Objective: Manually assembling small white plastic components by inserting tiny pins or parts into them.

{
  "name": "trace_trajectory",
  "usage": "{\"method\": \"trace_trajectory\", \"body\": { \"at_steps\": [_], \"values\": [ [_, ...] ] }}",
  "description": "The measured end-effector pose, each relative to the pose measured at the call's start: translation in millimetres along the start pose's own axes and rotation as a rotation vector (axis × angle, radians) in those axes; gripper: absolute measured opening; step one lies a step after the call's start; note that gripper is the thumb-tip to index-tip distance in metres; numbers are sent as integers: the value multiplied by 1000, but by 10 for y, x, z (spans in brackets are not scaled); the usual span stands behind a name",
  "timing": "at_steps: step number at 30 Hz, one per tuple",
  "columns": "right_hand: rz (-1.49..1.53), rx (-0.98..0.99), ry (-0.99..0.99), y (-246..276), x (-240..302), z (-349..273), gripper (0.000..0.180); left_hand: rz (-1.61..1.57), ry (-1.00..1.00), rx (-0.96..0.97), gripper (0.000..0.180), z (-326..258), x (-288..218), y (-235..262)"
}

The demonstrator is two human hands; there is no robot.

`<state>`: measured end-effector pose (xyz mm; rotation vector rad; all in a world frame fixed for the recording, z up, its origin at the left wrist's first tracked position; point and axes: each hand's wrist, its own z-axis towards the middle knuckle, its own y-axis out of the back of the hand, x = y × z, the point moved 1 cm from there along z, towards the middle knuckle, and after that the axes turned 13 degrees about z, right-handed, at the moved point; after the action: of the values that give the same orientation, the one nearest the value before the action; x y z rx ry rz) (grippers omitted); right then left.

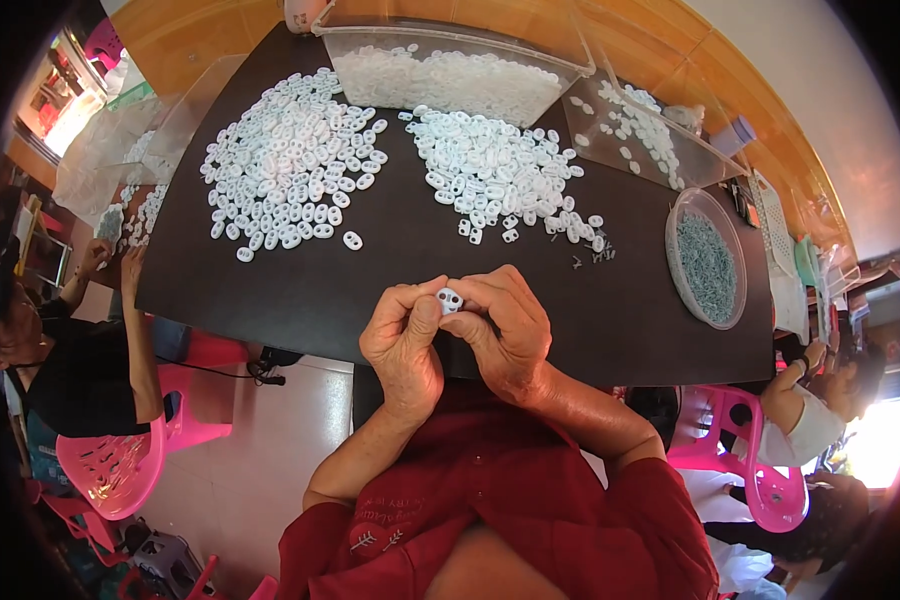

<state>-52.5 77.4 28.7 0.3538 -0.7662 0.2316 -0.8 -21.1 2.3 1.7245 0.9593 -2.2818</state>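
Observation:
Between my fingertips, close to the table's front edge, is a small white plastic piece with two dark holes. My left hand pinches it from the left, thumb and forefinger closed on it. From the other side my right hand also grips it with thumb and forefinger. Beyond my hands lie two heaps of white oval two-holed plastic pieces, one heap to the left and another heap to the right. Several small grey screws are scattered by the right heap.
A clear bin of white pieces stands at the back. A second clear bin sits to its right. A round tub of grey screws is at the right edge of the dark table. People sit at both sides near pink chairs.

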Motion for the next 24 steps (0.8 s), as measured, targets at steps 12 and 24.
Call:
{"method": "trace_trajectory", "body": {
  "at_steps": [12,24],
  "values": [
    [-7,-19,68,-12,-28,1,26,50,-31,-49,18,-47,-6,-46],
    [-111,-56,181,-60,-62,-57,24,153,-124,-70,21,-76,52,-76]
  ]
}}
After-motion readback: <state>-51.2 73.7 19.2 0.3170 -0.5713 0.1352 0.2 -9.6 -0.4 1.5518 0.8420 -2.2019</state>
